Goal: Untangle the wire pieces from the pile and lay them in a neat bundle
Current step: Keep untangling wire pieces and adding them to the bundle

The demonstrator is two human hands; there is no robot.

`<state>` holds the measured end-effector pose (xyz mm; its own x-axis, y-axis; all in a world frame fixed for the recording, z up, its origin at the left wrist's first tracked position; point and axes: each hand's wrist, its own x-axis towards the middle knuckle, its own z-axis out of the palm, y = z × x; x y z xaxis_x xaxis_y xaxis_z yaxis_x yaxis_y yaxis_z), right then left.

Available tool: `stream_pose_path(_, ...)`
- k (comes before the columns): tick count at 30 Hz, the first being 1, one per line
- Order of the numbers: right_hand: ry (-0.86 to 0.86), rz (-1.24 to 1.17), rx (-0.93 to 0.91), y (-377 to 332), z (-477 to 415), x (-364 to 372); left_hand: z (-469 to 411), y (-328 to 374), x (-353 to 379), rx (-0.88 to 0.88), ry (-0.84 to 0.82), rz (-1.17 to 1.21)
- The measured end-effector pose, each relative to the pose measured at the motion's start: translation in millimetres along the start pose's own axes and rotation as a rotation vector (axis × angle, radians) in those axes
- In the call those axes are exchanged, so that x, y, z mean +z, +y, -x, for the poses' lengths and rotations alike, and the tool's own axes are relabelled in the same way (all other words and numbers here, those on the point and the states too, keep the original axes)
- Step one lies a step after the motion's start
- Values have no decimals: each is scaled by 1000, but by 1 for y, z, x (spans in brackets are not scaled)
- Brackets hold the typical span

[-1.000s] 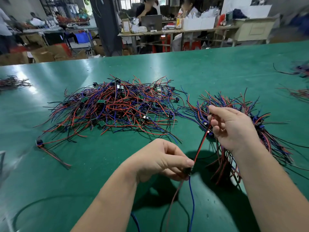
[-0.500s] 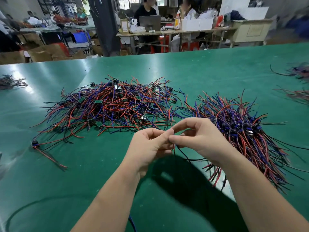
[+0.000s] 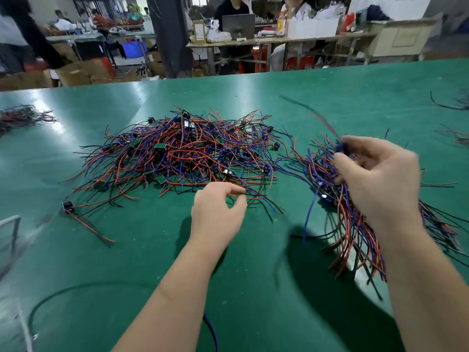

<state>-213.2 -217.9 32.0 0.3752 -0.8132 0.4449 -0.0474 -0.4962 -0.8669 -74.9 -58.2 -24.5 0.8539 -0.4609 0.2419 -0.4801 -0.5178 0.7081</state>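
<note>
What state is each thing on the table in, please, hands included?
wire pile: tangled, untidy heap.
bundle: roughly aligned, beside the wire pile.
left hand: empty, thumb and finger apart at the pile's near edge.
right hand: pinching a wire piece over the bundle.
wire piece: raised off the table, blurred.

table (image 3: 253, 97): green, glossy, glare at left | behind: long desk (image 3: 279, 41), monitor (image 3: 238, 25), white boxes (image 3: 313, 27), red stools (image 3: 299, 63) | pillar (image 3: 170, 34): dark | floor left: cartons (image 3: 81, 73)
</note>
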Motion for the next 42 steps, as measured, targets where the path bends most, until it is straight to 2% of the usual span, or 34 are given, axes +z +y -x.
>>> stream_pose_path(1,14,184,9,5,-5,-6,1,-3,3,2,-73,-113)
stream_pose_path(3,-74,533,60,16,-10,-13,2,-6,8,-20,-198,-257)
stream_pose_path(4,-142,654,99,19,-11,-14,2,-7,10,-10,-218,-286)
stream_pose_path(6,-228,762,152,20,-10,-13,1,-8,12,49,-160,-332)
stream_pose_path(8,-221,736,118,18,-8,-8,2,-8,10,89,-76,-395)
stream_pose_path(11,-230,642,5,12,0,4,1,-6,7,84,-40,-420)
stream_pose_path(12,-243,601,-24,11,3,9,1,-4,7,93,-8,-314)
stream_pose_path(14,-279,497,-34,11,10,17,3,5,5,149,102,58)
stream_pose_path(15,-321,442,-19,12,13,21,4,10,2,233,209,225)
stream_pose_path(17,-475,312,14,12,18,29,10,21,-4,434,390,412)
stream_pose_path(20,-688,67,34,9,29,40,21,31,-6,629,415,559)
stream_pose_path(23,-647,71,-211,6,35,45,33,38,-1,707,337,610)
stream_pose_path(25,-605,-5,-251,5,36,44,37,41,1,716,253,619)
stream_pose_path(28,-597,-315,3,2,35,46,33,40,1,703,226,573)
stream_pose_path(30,-639,-401,161,5,32,46,29,37,0,649,306,547)
stream_pose_path(32,-704,-218,178,13,28,44,25,35,-1,568,389,524)
stream_pose_path(35,-731,362,-62,21,28,43,21,33,-2,433,427,518)
stream_pose_path(36,-755,429,-111,21,31,44,20,31,-2,402,439,518)
stream_pose_path(42,-888,421,-172,17,39,48,12,28,-9,342,469,528)
